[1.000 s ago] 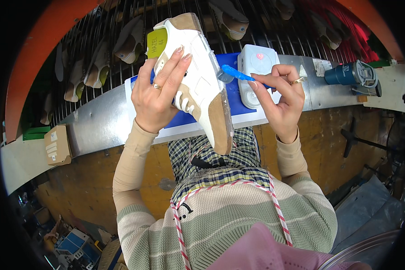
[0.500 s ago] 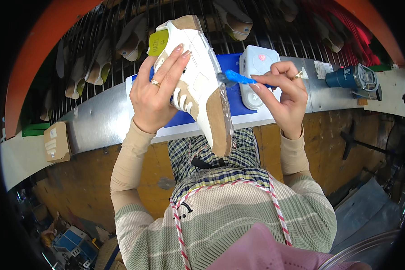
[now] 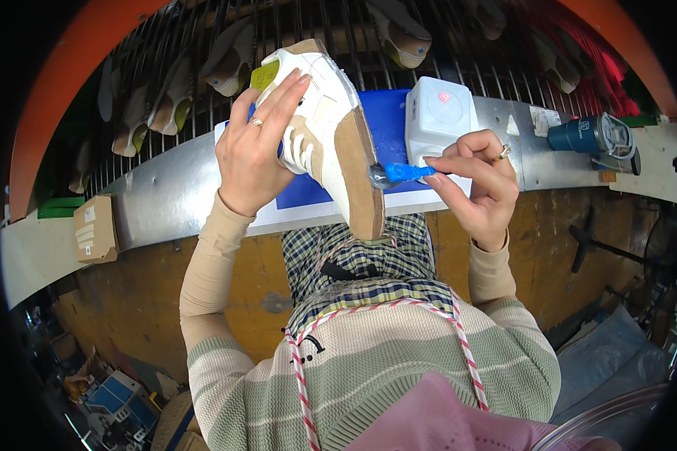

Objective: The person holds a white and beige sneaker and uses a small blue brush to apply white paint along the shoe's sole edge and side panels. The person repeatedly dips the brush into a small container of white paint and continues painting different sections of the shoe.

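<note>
My left hand point(image 3: 256, 158) is closed round a white and tan shoe upper point(image 3: 327, 135), fingers across its white side near the yellow-green collar lining. The shoe is tilted, toe pointing down toward my lap, its bottom edge facing right. Pinched between thumb and fingers of my right hand point(image 3: 485, 184) is a small brush point(image 3: 408, 173) with a blue handle. Its dark bristle end meets the shoe's lower edge beside the tan toe part. Just beyond the right hand stands a white plastic container point(image 3: 442, 113) with a pink mark.
A blue mat point(image 3: 387, 113) lies on white paper over the metal ledge point(image 3: 165, 192). Behind it, a rack of dark rods carries several shoes point(image 3: 229, 56). At left sits a cardboard box point(image 3: 95, 229); at right, a teal tumbler point(image 3: 579, 135).
The brush has slid down along the shoe's lower edge toward the toe, with my right hand lower. The shoe has turned slightly, and its toe sits a little higher.
</note>
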A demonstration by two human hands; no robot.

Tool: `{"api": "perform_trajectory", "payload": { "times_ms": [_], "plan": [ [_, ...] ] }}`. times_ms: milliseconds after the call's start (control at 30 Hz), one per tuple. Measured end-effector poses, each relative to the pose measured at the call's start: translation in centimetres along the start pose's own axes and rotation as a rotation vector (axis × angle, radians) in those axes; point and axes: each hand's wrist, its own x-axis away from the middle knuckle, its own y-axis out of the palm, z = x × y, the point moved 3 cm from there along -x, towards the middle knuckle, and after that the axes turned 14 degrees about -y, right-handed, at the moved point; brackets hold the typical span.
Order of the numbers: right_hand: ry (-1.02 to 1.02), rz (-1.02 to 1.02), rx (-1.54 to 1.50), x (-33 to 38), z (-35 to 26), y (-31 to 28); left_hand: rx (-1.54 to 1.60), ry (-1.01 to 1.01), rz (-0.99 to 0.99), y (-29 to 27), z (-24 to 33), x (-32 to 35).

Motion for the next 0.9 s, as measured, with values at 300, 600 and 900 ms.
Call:
{"api": "perform_trajectory", "payload": {
  "times_ms": [300, 600, 900],
  "plan": [
    [-0.104, 0.005, 0.020, -1.0, -1.0, 0.0, 0.049, -0.089, -0.098, -0.4, -0.5, 0.2],
    [-0.244, 0.004, 0.106, -2.8, -1.4, 0.0, 0.159, -0.216, -0.366, -1.0, -0.9, 0.5],
    [-0.139, -0.032, -0.075, -4.2, -0.6, 0.4, 0.270, -0.254, -0.495, -1.0, -0.7, 1.4]
  ]
}}
